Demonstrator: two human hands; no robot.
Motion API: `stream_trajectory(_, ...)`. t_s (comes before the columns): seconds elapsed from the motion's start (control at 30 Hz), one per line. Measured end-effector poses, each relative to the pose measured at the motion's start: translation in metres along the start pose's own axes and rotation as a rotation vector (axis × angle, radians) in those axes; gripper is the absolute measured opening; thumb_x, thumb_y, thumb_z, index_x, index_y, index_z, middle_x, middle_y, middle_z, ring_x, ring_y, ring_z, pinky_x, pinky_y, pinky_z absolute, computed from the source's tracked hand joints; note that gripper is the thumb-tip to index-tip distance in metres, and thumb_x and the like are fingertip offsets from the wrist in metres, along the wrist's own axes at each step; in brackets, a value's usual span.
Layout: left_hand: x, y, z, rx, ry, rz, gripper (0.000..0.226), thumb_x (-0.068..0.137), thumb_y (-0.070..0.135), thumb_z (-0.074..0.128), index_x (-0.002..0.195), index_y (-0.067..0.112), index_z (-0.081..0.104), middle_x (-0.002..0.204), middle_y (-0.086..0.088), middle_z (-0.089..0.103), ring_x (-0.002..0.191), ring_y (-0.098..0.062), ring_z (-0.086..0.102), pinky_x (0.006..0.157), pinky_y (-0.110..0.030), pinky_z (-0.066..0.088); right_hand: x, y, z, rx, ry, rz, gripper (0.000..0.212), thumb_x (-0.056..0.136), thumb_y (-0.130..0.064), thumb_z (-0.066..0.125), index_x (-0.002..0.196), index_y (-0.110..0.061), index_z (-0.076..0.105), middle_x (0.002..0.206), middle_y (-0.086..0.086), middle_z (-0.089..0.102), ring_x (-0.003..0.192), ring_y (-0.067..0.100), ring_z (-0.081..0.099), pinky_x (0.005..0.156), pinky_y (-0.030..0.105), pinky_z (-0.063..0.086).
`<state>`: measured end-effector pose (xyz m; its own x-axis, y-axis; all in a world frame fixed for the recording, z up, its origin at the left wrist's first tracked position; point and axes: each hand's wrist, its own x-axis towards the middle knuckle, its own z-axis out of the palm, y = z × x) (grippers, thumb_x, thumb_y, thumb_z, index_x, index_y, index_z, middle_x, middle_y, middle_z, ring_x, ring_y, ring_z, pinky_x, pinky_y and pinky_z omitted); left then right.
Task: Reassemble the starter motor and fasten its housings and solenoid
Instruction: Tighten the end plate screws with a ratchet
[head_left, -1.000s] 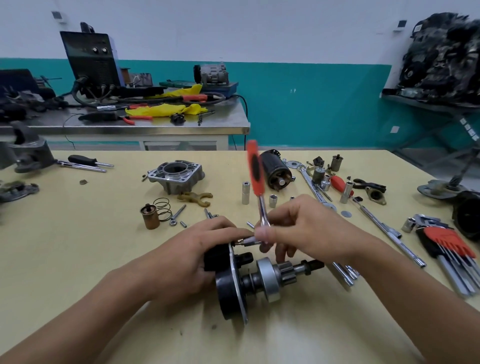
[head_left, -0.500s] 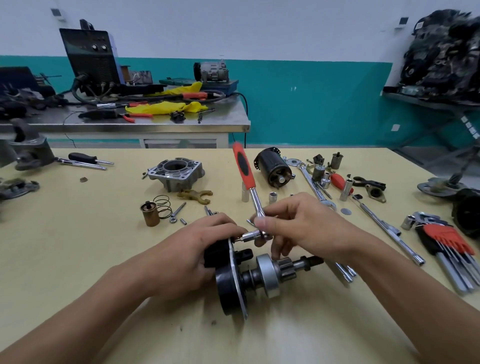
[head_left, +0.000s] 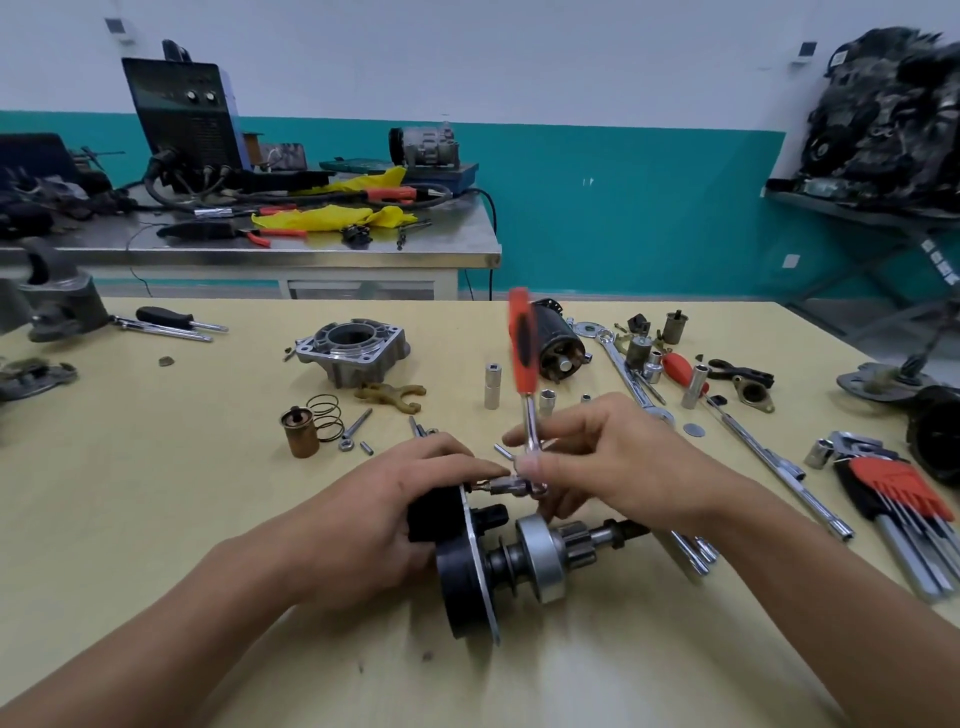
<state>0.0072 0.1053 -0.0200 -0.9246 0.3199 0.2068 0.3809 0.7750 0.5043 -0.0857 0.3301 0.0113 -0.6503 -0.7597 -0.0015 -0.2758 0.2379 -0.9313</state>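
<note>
Nearest the camera on the yellow worktop (head_left: 156, 519), a person's left hand (head_left: 384, 519) gripped the part-built starter motor (head_left: 460, 592), its fingers (head_left: 467, 465) curled round the black body to the left of a thin steel plate. The right hand (head_left: 618, 467) pinched the head of a red-handled ratchet (head_left: 522, 358) between thumb and forefinger, with the other fingers loosely spread. The ratchet's socket sat on a fastener at the plate's top edge, and its handle stood upright and blurred.

The motor lay on its side at centre, with its pinion shaft pointing right. It looked dense and stiff, likely heavy for its bulk and liable to roll on its round body. The safest hold appeared to be the black body, clear of the plate's sharp rim and the gear teeth.

Further back lay a hex key set (head_left: 898, 493) in a red holder at right and a brass-coloured plunger (head_left: 300, 431) with a spring (head_left: 324, 415) at left. Loose sockets (head_left: 491, 387) stood beyond the hands. Behind those lay a fork lever (head_left: 389, 393), an aluminium housing (head_left: 358, 351) and a black motor casing (head_left: 558, 343).

A steel bench (head_left: 311, 254) at the far wall carried a black machine (head_left: 182, 114) and yellow cloth (head_left: 322, 215). No brand, label or writing could be read anywhere
</note>
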Motion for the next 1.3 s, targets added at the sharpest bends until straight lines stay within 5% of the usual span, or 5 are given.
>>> stream_trajectory(0.13,-0.001,-0.001,0.002,0.012,0.010,0.012,0.068,0.084,0.019,0.074,0.141,0.045,0.047,0.113,0.029,0.047,0.108,0.003,0.051,0.090,-0.011,0.039,0.008,-0.005,0.009,0.049,0.060,0.183,0.035,0.095,-0.041,0.062,0.087,-0.009,0.073,0.070,0.009,0.073,0.050,0.014,0.061,0.047,0.022,0.048)
stream_trajectory(0.43,-0.001,0.000,0.001,-0.009,0.010,-0.003,0.059,0.085,0.023,0.076,0.136,0.042,0.054,0.120,0.022,0.050,0.115,-0.003,0.053,0.097,-0.027,0.046,-0.007,-0.007,-0.005,-0.199,-0.033,-0.110,0.010,0.081,-0.010,0.080,0.090,-0.014,0.081,0.092,0.000,0.078,0.087,0.010,0.073,0.078,0.024,0.055)
stream_trajectory(0.73,-0.002,0.001,0.001,0.029,0.021,0.006,0.066,0.086,0.020,0.075,0.139,0.046,0.047,0.116,0.023,0.048,0.110,0.000,0.051,0.094,-0.019,0.043,0.010,-0.008,0.015,-0.022,0.143,0.111,0.028,0.093,-0.038,0.067,0.083,-0.014,0.077,0.069,0.004,0.075,0.057,0.021,0.072,0.050,0.021,0.053)
stream_trajectory(1.03,0.000,0.004,-0.001,0.024,0.009,0.001,0.050,0.085,0.028,0.077,0.130,0.038,0.057,0.121,0.024,0.049,0.115,0.001,0.051,0.098,-0.023,0.045,-0.004,-0.006,-0.005,-0.044,0.007,-0.077,0.015,0.070,-0.022,0.085,0.083,-0.028,0.082,0.092,-0.002,0.079,0.085,0.014,0.075,0.075,0.019,0.056)
stream_trajectory(1.3,-0.002,0.001,0.001,0.026,0.007,0.006,0.062,0.086,0.023,0.074,0.139,0.044,0.049,0.120,0.022,0.048,0.113,-0.002,0.051,0.097,-0.024,0.044,0.009,-0.005,0.005,0.053,0.074,0.058,0.017,0.087,-0.025,0.075,0.088,-0.008,0.076,0.068,0.004,0.074,0.061,0.021,0.072,0.055,0.023,0.056)
